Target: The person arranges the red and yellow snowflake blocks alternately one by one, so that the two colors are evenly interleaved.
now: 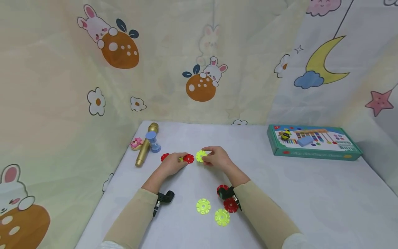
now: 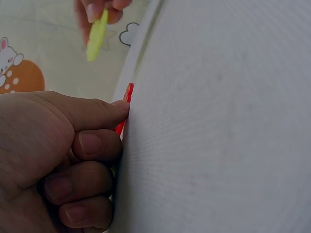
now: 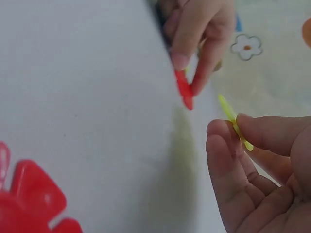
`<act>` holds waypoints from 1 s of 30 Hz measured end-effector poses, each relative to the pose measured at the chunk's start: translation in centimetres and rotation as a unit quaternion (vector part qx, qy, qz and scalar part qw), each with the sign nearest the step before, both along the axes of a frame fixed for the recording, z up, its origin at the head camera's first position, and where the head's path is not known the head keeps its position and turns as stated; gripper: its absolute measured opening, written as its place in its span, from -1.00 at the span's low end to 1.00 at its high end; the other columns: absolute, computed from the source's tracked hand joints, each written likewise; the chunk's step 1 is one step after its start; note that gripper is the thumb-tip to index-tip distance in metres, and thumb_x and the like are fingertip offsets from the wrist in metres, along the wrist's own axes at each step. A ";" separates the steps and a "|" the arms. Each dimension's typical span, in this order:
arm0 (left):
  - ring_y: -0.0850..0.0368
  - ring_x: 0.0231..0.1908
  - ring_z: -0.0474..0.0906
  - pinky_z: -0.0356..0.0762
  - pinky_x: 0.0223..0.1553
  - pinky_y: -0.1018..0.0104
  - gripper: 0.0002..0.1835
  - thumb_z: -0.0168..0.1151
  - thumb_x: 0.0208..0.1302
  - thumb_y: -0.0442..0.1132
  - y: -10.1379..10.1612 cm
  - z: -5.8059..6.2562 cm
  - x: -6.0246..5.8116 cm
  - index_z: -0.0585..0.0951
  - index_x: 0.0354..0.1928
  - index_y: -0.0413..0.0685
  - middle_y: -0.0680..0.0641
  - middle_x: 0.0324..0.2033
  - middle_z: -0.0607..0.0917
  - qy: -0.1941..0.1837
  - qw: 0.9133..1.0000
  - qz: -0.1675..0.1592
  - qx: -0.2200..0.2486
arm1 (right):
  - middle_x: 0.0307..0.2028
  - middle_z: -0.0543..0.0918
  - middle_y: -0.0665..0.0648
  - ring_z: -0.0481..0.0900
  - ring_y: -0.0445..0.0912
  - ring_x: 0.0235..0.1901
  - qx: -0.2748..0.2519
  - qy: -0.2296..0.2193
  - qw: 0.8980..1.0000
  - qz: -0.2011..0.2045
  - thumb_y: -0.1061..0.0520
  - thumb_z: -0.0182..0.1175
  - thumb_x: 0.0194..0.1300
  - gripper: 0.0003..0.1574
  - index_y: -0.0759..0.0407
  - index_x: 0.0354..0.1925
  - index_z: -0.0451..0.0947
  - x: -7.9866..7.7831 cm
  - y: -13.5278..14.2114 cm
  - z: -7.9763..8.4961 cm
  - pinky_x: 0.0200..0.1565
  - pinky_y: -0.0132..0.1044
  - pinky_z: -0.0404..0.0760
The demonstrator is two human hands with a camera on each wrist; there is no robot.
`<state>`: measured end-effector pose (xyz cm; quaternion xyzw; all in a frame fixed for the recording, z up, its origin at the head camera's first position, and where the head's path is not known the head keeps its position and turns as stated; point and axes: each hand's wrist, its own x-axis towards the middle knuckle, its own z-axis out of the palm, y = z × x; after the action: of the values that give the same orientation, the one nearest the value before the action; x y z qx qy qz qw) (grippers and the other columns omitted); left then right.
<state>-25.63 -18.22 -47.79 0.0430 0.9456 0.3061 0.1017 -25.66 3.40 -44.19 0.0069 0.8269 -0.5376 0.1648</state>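
Observation:
In the head view my left hand (image 1: 171, 164) pinches a red notched plastic disc (image 1: 189, 159) between thumb and fingers. A bit of yellow-green disc (image 1: 181, 159) shows by those fingers, and another red disc (image 1: 164, 157) peeks out beyond the hand; my hand hides how they connect. Just to the right, my right hand (image 1: 219, 159) pinches a yellow-green notched disc (image 1: 200, 156) by its edge. That disc (image 3: 235, 122) is seen edge-on in the right wrist view, with a small gap between it and the red disc (image 3: 183, 90).
Two yellow-green discs (image 1: 203, 206) and two red discs (image 1: 230, 205) lie near my right wrist. At the back left are a gold tube (image 1: 143, 152), a blue hourglass (image 1: 152, 141) and a small pink figure (image 1: 136, 143). A green game box (image 1: 314, 153) lies back right.

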 end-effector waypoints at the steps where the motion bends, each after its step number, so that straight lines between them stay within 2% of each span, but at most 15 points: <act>1: 0.05 -0.15 0.43 0.48 -0.14 0.13 -0.48 0.26 0.22 0.00 0.1 0.0 0.0 0.48 0.25 0.28 -0.04 0.00 0.58 0.000 1.000 -0.003 0.001 | -0.35 0.58 0.18 0.65 0.03 -0.40 0.010 -0.003 1.000 -0.002 0.17 0.31 0.18 -0.49 0.07 0.12 0.52 -0.3 -0.1 -0.4 -0.28 -0.24 0.63; 4: 0.07 -0.23 0.42 0.45 -0.26 0.21 -0.48 0.26 0.22 0.00 0.2 -0.1 0.1 0.48 0.25 0.28 -0.03 -0.07 0.58 0.004 1.000 -0.007 0.000 | -0.34 0.58 0.15 0.61 -0.03 -0.45 0.048 -0.010 0.999 -0.006 0.13 0.32 0.17 -0.46 0.10 0.14 0.50 -0.8 -0.3 -1.4 -0.35 -0.31 0.60; 9: 0.08 -0.19 0.41 0.44 -0.22 0.22 -0.49 0.25 0.23 0.00 0.4 -0.1 0.1 0.47 0.25 0.30 0.00 0.02 0.55 0.004 1.000 -0.006 -0.004 | -0.29 0.51 0.11 0.50 -0.07 -0.38 0.115 0.015 0.993 0.005 0.12 0.40 0.08 -0.35 0.11 0.17 0.48 -0.8 -0.3 -2.2 -0.39 -0.36 0.50; 16: 0.06 -0.11 0.41 0.48 -0.09 0.11 -0.48 0.25 0.22 0.02 0.0 -0.2 0.0 0.47 0.25 0.31 -0.02 0.10 0.53 0.002 1.000 0.002 -0.004 | -0.04 0.54 0.12 0.44 0.00 -0.08 0.177 0.062 0.982 0.002 0.07 0.41 0.06 -0.41 0.04 0.11 0.55 -0.8 -0.7 -2.8 -0.04 -0.15 0.50; 22: 0.05 -0.03 0.42 0.46 0.00 0.05 -0.46 0.27 0.21 0.00 0.1 -0.1 0.0 0.46 0.26 0.28 -0.02 0.13 0.52 0.002 1.000 0.002 0.006 | 0.01 0.54 0.13 0.45 0.01 -0.03 0.187 0.081 0.979 0.007 0.02 0.41 0.06 -0.44 0.00 0.08 0.58 -0.7 -0.6 -2.9 0.02 -0.09 0.47; 24: 0.04 -0.08 0.45 0.48 -0.04 0.06 -0.45 0.27 0.21 -0.01 0.2 -0.1 0.0 0.45 0.27 0.26 -0.06 0.04 0.57 0.003 1.000 -0.002 0.003 | 0.02 0.54 0.13 0.45 0.01 -0.03 0.186 0.081 0.979 0.008 0.02 0.41 0.06 -0.44 0.00 0.07 0.58 -0.6 -0.6 -3.0 0.03 -0.09 0.46; 28: 0.03 -0.21 0.46 0.49 -0.18 0.09 -0.45 0.29 0.19 -0.04 1.2 0.3 -0.3 0.47 0.26 0.20 -0.10 -0.13 0.61 0.009 0.999 -0.030 0.009 | 0.04 0.55 0.12 0.45 0.01 0.02 0.189 0.089 0.978 0.007 0.00 0.43 0.04 -0.44 0.00 0.06 0.59 -0.6 -0.6 -3.1 0.06 -0.09 0.45; 30: 0.02 -0.14 0.46 0.48 -0.11 0.06 -0.45 0.30 0.19 -0.06 2.1 0.6 -0.4 0.48 0.25 0.14 -0.11 -0.06 0.60 0.010 0.999 -0.043 0.017 | 0.05 0.55 0.11 0.44 0.02 0.06 0.187 0.097 0.977 0.006 0.00 0.43 0.03 -0.45 0.00 0.05 0.61 -0.6 -0.6 -3.2 0.09 -0.09 0.43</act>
<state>-26.01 -16.17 -47.16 0.0889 0.9384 0.3172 0.1041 -26.28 2.76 -47.39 -0.0201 0.9250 -0.3704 0.0827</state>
